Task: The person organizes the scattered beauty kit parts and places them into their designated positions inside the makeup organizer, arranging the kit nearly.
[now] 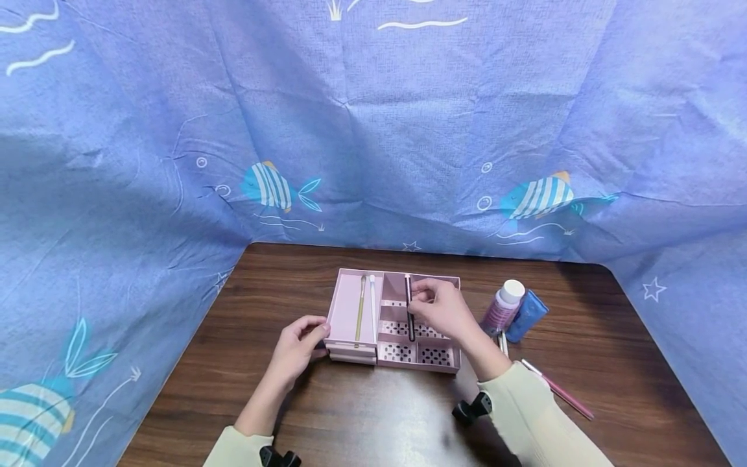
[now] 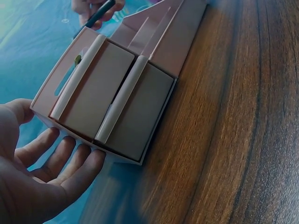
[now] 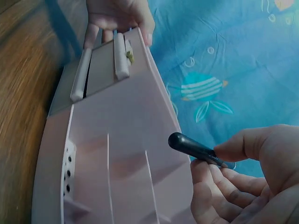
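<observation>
A pink desktop organizer (image 1: 354, 308) stands on the table, with two drawers at its front left and open compartments at its right. My left hand (image 1: 297, 344) grips the left side of the organizer, thumb at the top edge and fingers along the side wall. Between thumb and fingers, my right hand (image 1: 440, 306) pinches a dark-handled brush (image 1: 411, 321) over the compartments. In the right wrist view, the rounded dark end of this brush (image 3: 187, 144) sticks out past the fingertips. A green brush (image 1: 360, 308) and a white brush (image 1: 373, 308) lie on the organizer's flat top.
Right of the organizer stand a pink bottle (image 1: 499, 314) with a white cap and a blue packet (image 1: 527, 316). A thin red stick (image 1: 563, 392) lies on the wooden table (image 1: 350, 415) near the right sleeve. Behind the table hangs a blue fish-print cloth (image 1: 408, 143).
</observation>
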Tool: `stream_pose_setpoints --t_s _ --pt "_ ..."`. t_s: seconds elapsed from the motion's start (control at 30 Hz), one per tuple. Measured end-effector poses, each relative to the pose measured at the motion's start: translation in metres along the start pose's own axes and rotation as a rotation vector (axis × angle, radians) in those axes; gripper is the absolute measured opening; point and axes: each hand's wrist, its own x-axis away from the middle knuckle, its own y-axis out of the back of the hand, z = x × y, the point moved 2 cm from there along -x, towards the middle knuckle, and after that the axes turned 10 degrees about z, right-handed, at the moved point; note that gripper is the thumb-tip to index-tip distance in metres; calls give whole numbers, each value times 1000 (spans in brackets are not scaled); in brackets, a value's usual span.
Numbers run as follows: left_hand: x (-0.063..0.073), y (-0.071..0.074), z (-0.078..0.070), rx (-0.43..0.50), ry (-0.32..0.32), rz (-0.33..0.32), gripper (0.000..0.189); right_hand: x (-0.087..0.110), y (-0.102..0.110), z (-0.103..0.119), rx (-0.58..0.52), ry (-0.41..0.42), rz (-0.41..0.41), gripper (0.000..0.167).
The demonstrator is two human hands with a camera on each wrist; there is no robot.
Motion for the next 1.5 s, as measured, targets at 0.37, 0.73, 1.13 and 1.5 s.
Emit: stream_pose_setpoints --t_s 0.37,0.73,1.13,1.5 --pt "-2 2 0 14 33 -3 23 -17 -22 19 -170 -64 26 44" --pt "-2 1 1 14 36 0 24 -35 -38 23 -298 -105 82 36" --pt "-3 0 1 17 37 -1 23 -42 -48 37 -233 -131 66 41" --pt "-3 -2 2 12 26 -16 22 -51 -52 46 169 -119 64 38"
